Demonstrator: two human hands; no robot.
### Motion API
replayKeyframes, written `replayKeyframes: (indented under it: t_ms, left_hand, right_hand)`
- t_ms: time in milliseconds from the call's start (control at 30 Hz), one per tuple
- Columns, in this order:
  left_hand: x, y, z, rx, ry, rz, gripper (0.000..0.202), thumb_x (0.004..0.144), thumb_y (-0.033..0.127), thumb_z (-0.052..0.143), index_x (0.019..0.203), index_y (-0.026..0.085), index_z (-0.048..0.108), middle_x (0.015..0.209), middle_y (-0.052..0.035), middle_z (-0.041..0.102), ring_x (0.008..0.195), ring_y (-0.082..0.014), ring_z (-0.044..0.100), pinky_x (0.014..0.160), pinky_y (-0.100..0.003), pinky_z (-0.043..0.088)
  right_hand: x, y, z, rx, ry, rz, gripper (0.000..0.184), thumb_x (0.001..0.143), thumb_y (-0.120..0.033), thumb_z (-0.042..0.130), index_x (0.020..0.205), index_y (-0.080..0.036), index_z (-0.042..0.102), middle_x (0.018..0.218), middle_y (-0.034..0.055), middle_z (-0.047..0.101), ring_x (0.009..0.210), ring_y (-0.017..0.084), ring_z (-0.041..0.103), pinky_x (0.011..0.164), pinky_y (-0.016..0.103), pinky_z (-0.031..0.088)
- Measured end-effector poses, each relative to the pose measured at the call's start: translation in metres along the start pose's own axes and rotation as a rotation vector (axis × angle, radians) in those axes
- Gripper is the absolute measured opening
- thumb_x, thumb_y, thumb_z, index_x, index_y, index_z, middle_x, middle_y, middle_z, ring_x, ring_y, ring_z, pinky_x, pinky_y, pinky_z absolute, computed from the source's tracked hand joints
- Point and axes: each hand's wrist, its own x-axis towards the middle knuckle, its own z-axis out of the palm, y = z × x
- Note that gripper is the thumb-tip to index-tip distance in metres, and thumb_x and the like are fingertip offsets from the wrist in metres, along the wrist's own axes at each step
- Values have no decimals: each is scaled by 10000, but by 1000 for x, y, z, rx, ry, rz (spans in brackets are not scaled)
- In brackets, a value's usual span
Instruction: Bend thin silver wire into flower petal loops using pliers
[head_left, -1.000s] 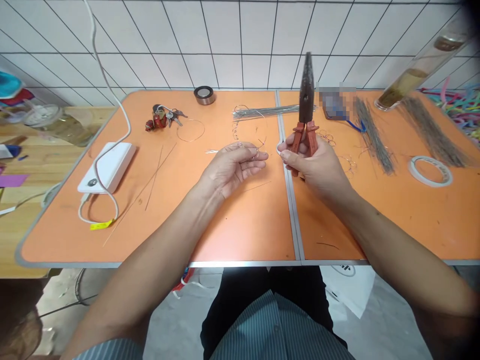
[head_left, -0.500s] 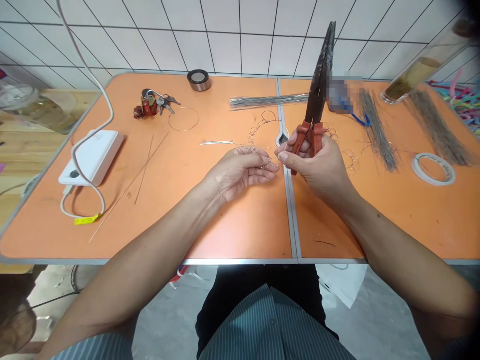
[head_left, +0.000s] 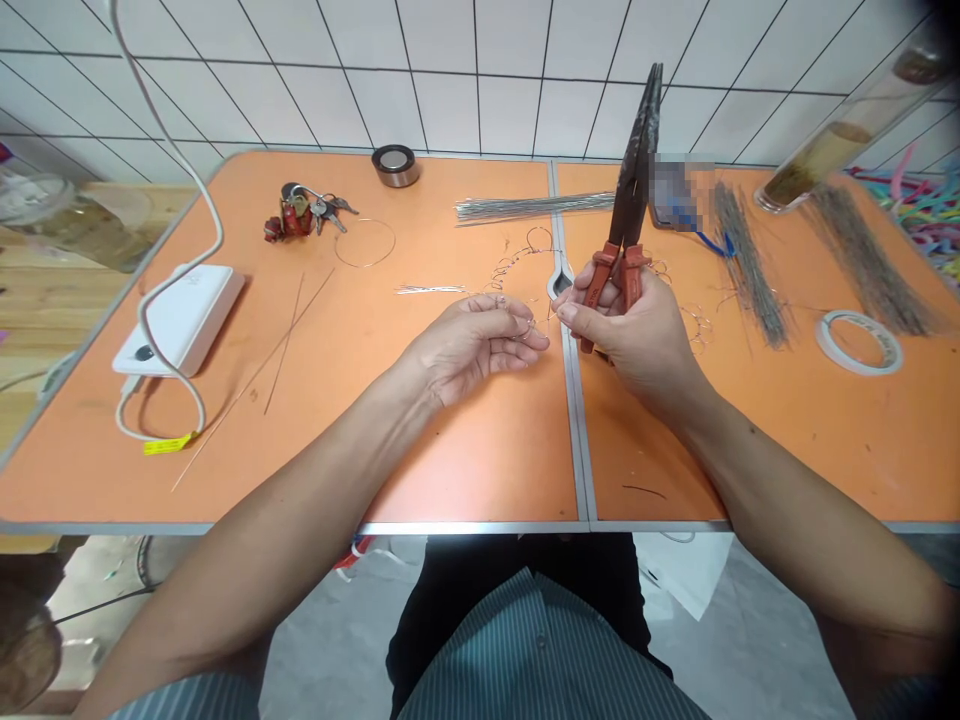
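My left hand (head_left: 480, 348) is palm up over the middle of the orange table, its thumb and fingertips closed on a thin bent wire (head_left: 532, 326). Facing it, my right hand (head_left: 645, 325) grips long-nose pliers (head_left: 634, 185) by their red handles, jaws pointing up and away. The right thumb and forefinger are pinched together near the wire; whether they touch it is too fine to tell. Just beyond the hands lies a curled, looped wire (head_left: 510, 262). More small wire loops (head_left: 697, 325) lie to the right of the right hand.
Straight wire bundles lie at the back (head_left: 525, 208) and on the right (head_left: 754, 270). Around them are a white tape ring (head_left: 859, 343), a dark tape roll (head_left: 395, 166), keys (head_left: 322, 212), and a white power bank (head_left: 180, 318) with a cable. A glass tube (head_left: 832, 150) stands back right.
The whole view has shifted slightly. Both hands keep nearly the same pose, with the left fingers still on the wire and the right hand still holding the pliers.
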Motion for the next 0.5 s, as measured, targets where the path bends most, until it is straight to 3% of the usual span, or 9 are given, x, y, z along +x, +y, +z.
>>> replayKeyframes:
  t_ms: [200,367,500]
  left_hand:
    - [-2,1,1,31,-24,19,95,822,126,800,851,119,710,776,-100,808,609,-142,762,616,-209,621]
    - [-3,2,1,72,18,25,98,811,120,803,847,119,712,777,-100,809,613,-143,760,615,-211,623]
    - [-1,4,-2,66,24,57,76,825,104,791,827,117,716,770,-98,814,584,-130,748,596,-199,622]
  right_hand:
    - [1,3,2,47,-1,10,472,753,-369,963,1041,-282,599,1021,14,713,918,214,715,686,359,596]
    - [4,9,4,184,-37,99,487,701,-323,1006,982,-261,614,874,-31,663,709,151,614,538,296,482]
    - [4,8,0,260,-53,166,474,695,-301,1007,994,-227,647,868,-19,704,689,135,610,553,280,482]
